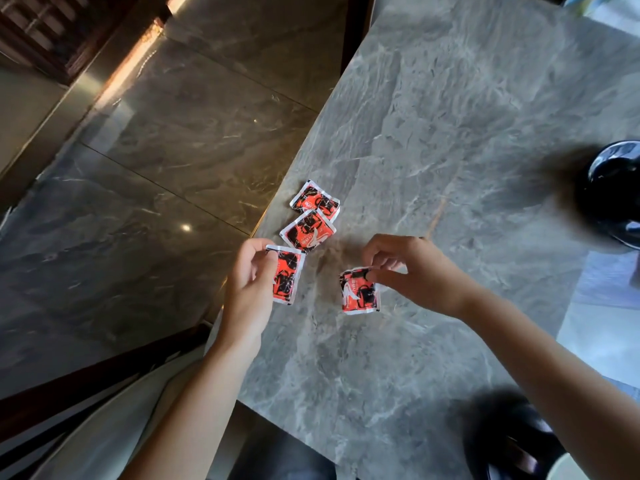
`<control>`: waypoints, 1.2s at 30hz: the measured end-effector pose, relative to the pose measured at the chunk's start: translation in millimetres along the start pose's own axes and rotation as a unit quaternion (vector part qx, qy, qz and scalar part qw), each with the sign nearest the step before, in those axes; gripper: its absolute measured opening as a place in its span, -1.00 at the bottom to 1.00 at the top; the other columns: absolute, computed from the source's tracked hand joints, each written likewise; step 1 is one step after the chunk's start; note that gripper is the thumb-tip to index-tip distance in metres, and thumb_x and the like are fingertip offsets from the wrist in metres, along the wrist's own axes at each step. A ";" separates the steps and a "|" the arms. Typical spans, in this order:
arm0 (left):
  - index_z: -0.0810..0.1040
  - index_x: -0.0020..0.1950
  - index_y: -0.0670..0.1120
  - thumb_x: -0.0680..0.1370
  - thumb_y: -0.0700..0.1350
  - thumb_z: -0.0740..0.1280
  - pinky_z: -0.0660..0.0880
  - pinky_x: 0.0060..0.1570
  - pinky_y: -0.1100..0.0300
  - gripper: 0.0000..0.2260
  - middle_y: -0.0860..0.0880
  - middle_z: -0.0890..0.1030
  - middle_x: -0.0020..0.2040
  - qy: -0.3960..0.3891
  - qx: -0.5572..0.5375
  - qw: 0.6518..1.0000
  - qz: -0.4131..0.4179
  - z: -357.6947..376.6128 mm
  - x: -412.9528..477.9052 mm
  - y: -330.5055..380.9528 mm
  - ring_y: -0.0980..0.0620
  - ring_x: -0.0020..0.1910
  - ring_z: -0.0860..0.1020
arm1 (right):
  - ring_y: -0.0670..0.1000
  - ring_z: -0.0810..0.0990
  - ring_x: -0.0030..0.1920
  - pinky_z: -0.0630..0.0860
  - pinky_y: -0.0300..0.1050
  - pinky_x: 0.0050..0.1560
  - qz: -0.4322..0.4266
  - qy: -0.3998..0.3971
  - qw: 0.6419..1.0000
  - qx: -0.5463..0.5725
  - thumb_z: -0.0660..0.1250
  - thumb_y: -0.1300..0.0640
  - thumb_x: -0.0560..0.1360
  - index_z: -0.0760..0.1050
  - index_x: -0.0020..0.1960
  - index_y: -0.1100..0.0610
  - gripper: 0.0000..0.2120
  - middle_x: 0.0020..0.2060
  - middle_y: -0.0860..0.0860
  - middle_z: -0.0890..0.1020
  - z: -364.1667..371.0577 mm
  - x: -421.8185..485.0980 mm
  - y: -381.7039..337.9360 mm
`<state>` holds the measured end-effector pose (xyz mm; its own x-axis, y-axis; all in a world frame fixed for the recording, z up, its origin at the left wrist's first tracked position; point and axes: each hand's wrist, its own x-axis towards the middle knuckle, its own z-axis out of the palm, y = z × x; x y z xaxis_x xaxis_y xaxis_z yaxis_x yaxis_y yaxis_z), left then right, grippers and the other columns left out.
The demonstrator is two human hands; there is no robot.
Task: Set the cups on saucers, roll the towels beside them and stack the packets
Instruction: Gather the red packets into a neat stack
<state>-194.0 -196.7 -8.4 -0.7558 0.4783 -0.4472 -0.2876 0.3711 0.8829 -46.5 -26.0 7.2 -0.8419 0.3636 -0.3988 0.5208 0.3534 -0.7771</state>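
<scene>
Several red-and-black packets with white edges are near the left edge of the grey marble table (433, 140). My left hand (247, 289) pinches one packet (287, 275) by its top corner, just over the table edge. My right hand (412, 271) pinches another packet (360, 292) at its top, a little to the right. Two more packets lie flat beyond them: one (307, 230) close to my left hand, and one (315, 200) farther back, partly under the nearer one. No towels are in view.
A glossy black rounded vessel (613, 192) stands at the table's right edge. Another dark, blurred object (512, 441) sits at the near right. A dark wooden chair frame (86, 386) is at lower left, over a polished stone floor (156, 168).
</scene>
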 end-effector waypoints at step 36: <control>0.55 -0.16 0.15 0.55 -0.22 0.14 0.62 -0.25 0.11 -0.69 0.01 0.70 -0.12 -0.003 -0.174 0.975 -0.136 -1.7 7.0 -9.5 -0.04 -0.14 0.69 | 0.09 0.59 -0.15 0.47 -0.09 -0.22 0.060 0.181 0.970 -0.150 0.28 0.04 0.47 0.57 -0.08 -0.02 -0.90 -0.19 -0.01 0.66 30.1 48.6 -26.2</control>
<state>-197.5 -198.3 -19.7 -0.6207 0.4053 -0.6711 -0.6593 0.1935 0.7266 -105.4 -43.5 -6.4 -0.6961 0.6773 -0.2384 0.6753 0.5049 -0.5376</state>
